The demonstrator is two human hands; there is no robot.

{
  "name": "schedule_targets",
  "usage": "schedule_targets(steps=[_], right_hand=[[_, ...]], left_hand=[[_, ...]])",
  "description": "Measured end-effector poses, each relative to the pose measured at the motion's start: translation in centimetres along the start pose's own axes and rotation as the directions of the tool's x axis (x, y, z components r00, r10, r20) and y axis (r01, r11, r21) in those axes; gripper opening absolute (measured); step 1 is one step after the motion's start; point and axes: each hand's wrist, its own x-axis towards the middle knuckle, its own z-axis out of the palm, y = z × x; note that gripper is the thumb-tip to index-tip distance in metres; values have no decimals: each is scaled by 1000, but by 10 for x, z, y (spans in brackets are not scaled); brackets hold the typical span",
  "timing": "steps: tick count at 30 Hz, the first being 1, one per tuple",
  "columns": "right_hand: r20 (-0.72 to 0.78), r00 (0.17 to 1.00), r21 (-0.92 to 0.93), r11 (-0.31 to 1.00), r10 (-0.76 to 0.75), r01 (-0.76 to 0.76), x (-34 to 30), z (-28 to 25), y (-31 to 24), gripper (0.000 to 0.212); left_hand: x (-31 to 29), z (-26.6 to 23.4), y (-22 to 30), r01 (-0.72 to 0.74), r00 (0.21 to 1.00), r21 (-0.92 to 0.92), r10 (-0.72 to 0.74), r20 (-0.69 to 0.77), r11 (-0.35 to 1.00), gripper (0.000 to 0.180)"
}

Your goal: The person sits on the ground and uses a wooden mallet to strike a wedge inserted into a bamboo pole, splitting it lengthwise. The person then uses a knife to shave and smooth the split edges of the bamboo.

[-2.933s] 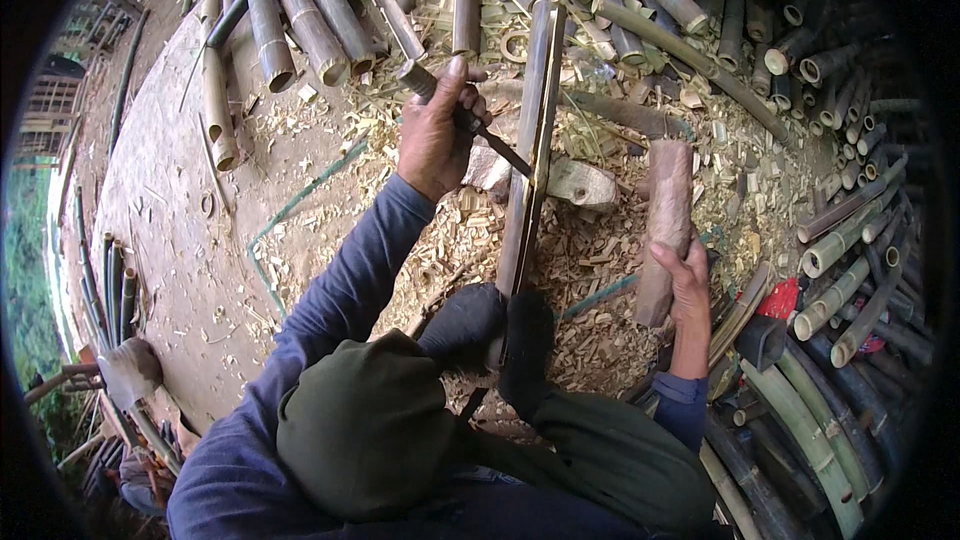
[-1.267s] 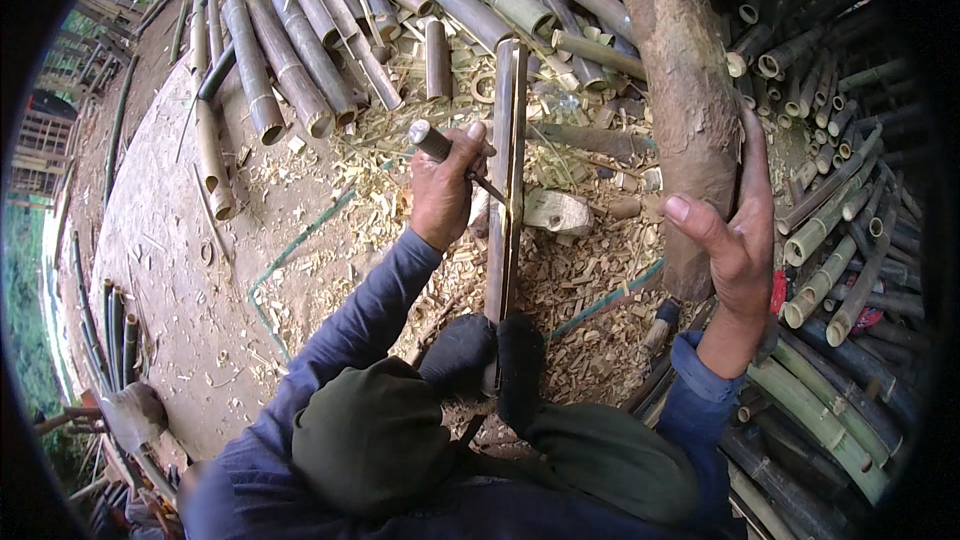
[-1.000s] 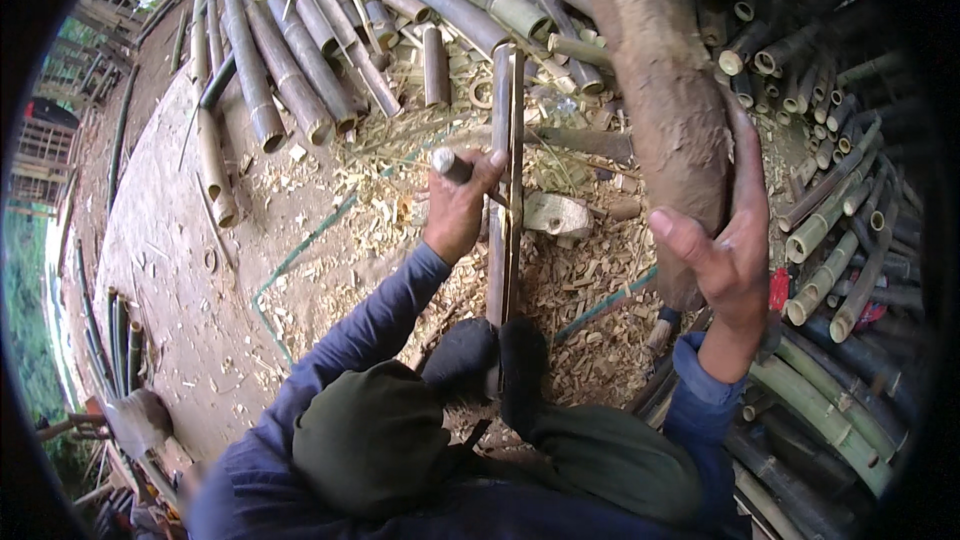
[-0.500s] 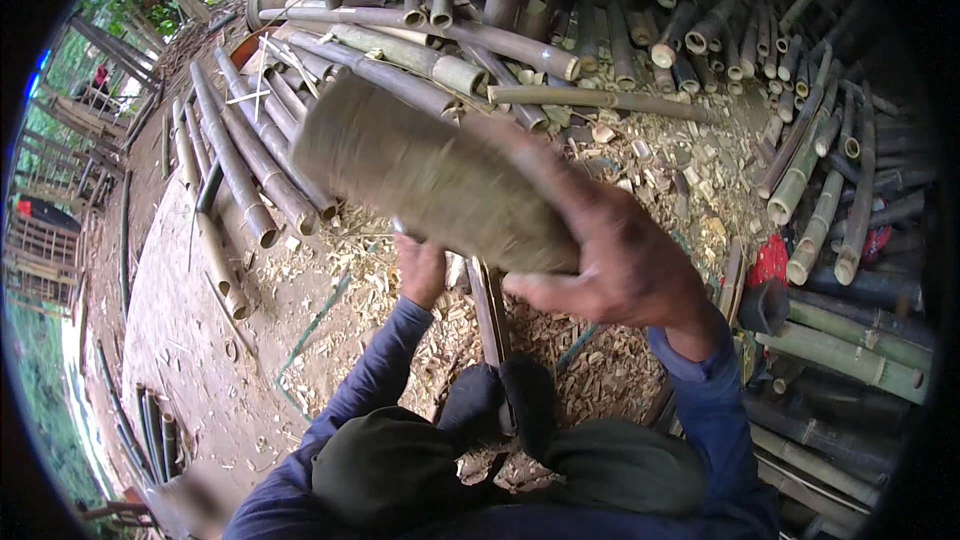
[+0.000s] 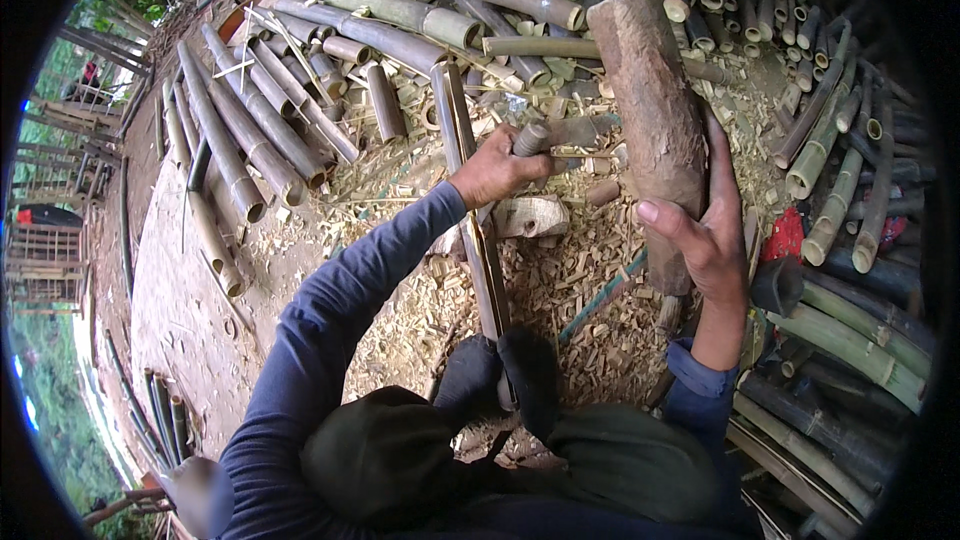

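Observation:
My left hand [image 5: 500, 168] is closed round a tool with a ridged, round handle [image 5: 532, 137]. Its working end is hard to make out. Beneath this hand runs a split bamboo pole [image 5: 486, 275], its near end between my dark-covered feet [image 5: 530, 380]. To the right, my right hand [image 5: 708, 230] grips a thick wooden mallet [image 5: 650, 90] like a short log, thumb in front and fingers mostly hidden along its far side. The mallet stands nearly upright in view, apart from the pole. A pale wooden block [image 5: 530, 217] with a hole lies just right of the pole.
Wood chips [image 5: 590, 290] cover the ground around the pole. Long bamboo poles [image 5: 240, 130] lie at the far left, with stacked bamboo [image 5: 840, 170] along the right side. A green bamboo pole [image 5: 850, 350] lies near my right arm. Red cloth [image 5: 783, 233] shows beside the stack.
The mallet has swung from across the middle to the right and now points away from me. My left hand has moved farther away and right, with the tool's handle now plainly visible.

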Motion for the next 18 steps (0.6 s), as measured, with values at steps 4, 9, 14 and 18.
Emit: schedule_targets(steps=[4, 9, 14, 18], right_hand=[[0, 1000, 12, 1000, 13, -13, 0, -2, -3, 102], [-53, 999, 4, 1000, 10, -9, 1, 0, -17, 99], [63, 998, -174, 985, -14, 24, 9, 14, 11, 99], [328, 942, -416, 907, 75, 73, 20, 27, 15, 98]], left_hand=[[2, -3, -3, -13, 987, 58, 3, 163, 998, 41], [11, -12, -16, -19, 977, 104, -4, 213, 994, 39], [13, -19, -13, 36, 972, 31, -42, 233, 999, 36], [0, -6, -22, -104, 974, -93, 120, 193, 990, 27]])
